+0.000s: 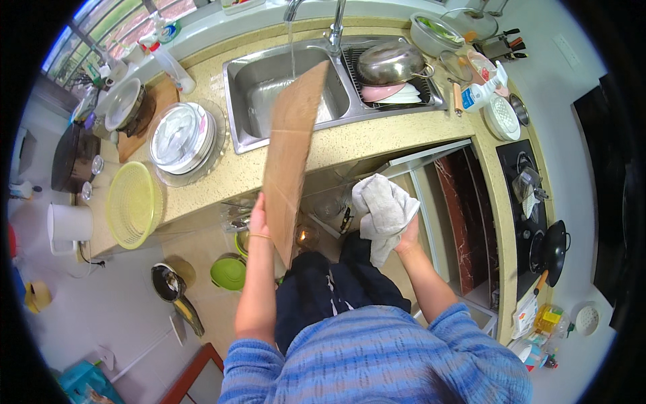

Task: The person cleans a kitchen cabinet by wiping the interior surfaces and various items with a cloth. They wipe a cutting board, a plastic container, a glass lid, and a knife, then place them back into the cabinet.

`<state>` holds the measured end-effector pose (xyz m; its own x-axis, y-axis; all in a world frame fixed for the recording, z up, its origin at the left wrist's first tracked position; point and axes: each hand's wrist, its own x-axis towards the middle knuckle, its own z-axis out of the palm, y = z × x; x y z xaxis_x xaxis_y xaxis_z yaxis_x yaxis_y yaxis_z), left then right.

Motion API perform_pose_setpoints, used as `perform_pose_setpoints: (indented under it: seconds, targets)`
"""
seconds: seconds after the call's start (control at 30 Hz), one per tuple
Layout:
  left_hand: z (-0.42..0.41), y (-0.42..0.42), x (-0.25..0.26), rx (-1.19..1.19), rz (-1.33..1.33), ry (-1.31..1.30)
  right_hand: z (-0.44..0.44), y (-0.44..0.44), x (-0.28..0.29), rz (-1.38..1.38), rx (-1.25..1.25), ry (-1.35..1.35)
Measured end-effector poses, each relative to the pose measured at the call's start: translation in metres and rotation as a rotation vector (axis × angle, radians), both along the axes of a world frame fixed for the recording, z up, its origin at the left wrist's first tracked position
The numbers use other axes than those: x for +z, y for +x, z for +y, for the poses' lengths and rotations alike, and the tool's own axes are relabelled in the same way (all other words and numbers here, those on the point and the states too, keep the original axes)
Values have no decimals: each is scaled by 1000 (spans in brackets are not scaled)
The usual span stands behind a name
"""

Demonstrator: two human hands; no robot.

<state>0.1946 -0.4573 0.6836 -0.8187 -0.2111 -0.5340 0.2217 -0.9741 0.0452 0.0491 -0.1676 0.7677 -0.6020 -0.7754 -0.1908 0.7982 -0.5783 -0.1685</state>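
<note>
My left hand grips a flat brown board, cardboard by its look, by its lower left edge; it stands steeply over the counter edge and partly covers the sink. A crumpled whitish cloth is in my right hand, right of the board and apart from it. Behind the board, water runs from the faucet into the left basin of the steel sink. In the sink's right part, a metal pot lies over a pink bowl and white plates on a black rack.
Stacked plates and a yellow plastic basket stand on the left counter. An open cabinet lies below the counter to the right. A spray bottle, a gas hob and a wok are at right. A green basin sits low at left.
</note>
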Motion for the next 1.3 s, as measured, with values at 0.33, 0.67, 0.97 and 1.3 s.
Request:
perform_pose_setpoints:
  seconds: [0.33, 0.67, 0.97, 1.3]
  targets:
    - [115, -10, 43, -372, 420, 1109, 37, -3, 9, 489, -261, 1000]
    - [105, -30, -42, -579, 441, 833, -25, 2, 40, 927, -413, 976]
    - [110, -89, -57, -309, -40, 402, -122, -36, -53, 1687, -199, 1258]
    - [-8, 17, -36, -85, 233, -172, -132, -82, -80, 1611, -293, 1437]
